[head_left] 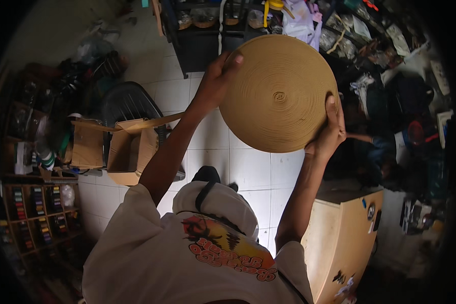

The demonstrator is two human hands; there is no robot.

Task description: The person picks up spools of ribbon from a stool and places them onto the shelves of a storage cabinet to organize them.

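Between my two hands I hold up a large flat roll of tan webbing (276, 119), its wound face toward me. My left hand (219, 81) grips its upper left rim, with the thumb on the face. On the lower right rim lies my right hand (330, 124), thumb on the face and fingers behind, partly hidden. A loose tan strip (147, 123) stretches left from behind my left forearm, above an open cardboard box (129, 152). Where the strip meets the roll is hidden.
The box rests on a black plastic chair (129, 99) at the left. Thread spools fill a wooden rack (40, 218) at lower left. A light wooden cabinet (347, 243) stands at lower right. Dark shelves (200, 40) with baskets are ahead; cluttered goods line the right over white floor tiles (207, 162).
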